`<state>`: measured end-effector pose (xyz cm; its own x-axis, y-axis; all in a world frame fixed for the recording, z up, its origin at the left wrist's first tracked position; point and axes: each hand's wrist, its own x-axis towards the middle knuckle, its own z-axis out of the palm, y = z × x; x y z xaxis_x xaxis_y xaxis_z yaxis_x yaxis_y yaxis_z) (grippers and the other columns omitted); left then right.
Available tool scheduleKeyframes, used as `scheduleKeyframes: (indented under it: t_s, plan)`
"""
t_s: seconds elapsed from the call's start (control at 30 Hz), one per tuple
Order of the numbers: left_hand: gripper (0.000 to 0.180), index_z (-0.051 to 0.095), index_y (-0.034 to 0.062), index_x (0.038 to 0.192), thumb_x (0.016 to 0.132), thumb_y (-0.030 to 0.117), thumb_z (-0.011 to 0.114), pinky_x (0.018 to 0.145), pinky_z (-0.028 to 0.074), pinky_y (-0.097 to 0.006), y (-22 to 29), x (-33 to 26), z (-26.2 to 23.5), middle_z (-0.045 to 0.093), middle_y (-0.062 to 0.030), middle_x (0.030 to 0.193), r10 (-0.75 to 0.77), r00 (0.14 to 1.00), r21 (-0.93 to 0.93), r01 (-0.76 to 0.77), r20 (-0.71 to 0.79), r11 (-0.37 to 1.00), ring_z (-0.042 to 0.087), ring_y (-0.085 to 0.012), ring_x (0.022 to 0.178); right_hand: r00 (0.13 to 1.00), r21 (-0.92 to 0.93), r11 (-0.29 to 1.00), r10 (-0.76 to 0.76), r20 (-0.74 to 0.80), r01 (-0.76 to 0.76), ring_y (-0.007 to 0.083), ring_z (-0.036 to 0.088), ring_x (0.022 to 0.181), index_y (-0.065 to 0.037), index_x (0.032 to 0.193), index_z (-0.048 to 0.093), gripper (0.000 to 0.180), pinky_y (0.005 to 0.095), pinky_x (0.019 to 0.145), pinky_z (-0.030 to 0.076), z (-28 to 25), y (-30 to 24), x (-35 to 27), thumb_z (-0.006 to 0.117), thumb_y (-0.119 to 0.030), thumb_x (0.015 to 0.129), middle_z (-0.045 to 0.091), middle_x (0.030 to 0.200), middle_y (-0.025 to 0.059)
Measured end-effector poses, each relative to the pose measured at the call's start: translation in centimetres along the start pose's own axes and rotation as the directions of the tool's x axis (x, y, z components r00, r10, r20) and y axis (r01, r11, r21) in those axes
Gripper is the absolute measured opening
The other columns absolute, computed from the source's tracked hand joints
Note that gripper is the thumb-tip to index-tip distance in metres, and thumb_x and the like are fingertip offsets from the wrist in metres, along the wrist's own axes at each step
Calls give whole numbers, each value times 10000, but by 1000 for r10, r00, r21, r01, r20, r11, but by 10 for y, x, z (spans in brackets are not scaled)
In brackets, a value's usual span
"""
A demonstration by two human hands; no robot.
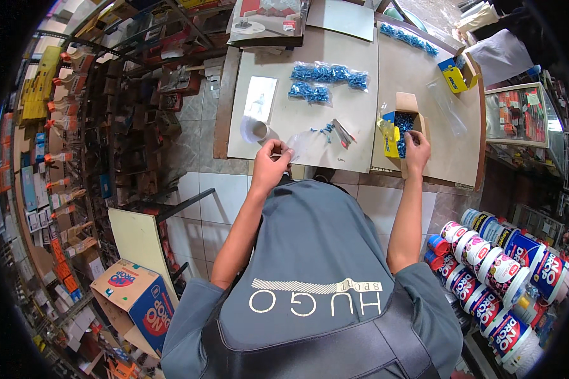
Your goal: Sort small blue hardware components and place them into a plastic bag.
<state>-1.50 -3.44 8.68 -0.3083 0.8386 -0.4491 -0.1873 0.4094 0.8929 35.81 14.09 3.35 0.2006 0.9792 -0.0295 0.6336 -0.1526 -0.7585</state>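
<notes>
My left hand [272, 165] is closed in a pinch at the table's near edge, on what looks like a clear plastic bag [295, 146]. Beside it stands a roll of clear plastic [258, 131]. My right hand [417, 151] reaches into an open yellow and blue cardboard box [389, 140] full of small blue screws [406, 120]. Its fingertips are curled among the screws, and what they grip is hidden. Between my hands lie a few loose blue screws [328, 128] and a stapler-like metal tool [344, 134].
Filled clear bags of blue screws [329, 74] lie mid-table, with more bags [408, 39] at the far right. Another yellow box [456, 74] sits near the right edge. Paint buckets [487, 259] are stacked at lower right. Crowded shelves [63, 158] line the left.
</notes>
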Motion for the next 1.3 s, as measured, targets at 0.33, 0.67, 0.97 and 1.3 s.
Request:
scheduleKeyframes:
  t_s: [0.33, 0.67, 0.97, 1.3]
  plan:
    - [139, 581, 10, 954, 909, 97, 679, 605, 531, -256, -1, -1, 0, 630, -39, 841, 25, 1000, 27, -25, -3, 999, 618, -97, 704, 950, 521, 803, 305, 57, -290, 87, 618, 709, -13, 1068, 701, 215, 225, 569, 464, -15, 20, 19, 733, -171, 925, 679, 864, 22]
    - [141, 582, 15, 944, 909, 107, 683, 606, 527, -251, 0, -3, -4, 627, -30, 830, 22, 1000, 35, -22, -14, 999, 612, -91, 699, 891, 839, 364, 364, 272, -405, 145, 630, 743, -21, 1079, 662, 197, 270, 630, 523, -13, 4, 18, 726, -129, 927, 674, 899, 79]
    - [148, 576, 22, 949, 913, 116, 684, 605, 516, -249, 0, -1, -6, 641, -36, 848, 11, 1000, 37, -11, 2, 999, 609, -88, 688, 907, 580, 716, 407, 103, -387, 135, 604, 673, -7, 1077, 653, 238, 246, 585, 492, -10, 14, 21, 753, -142, 908, 659, 873, 74]
    - [154, 583, 11, 960, 909, 115, 684, 613, 516, -251, 1, 1, -5, 653, -53, 858, 4, 1000, 51, -4, 4, 999, 619, -100, 687, 830, 805, 202, 143, 539, -558, 130, 607, 783, 9, 1167, 639, 236, 254, 696, 510, 23, -15, 4, 627, -135, 980, 657, 919, 67]
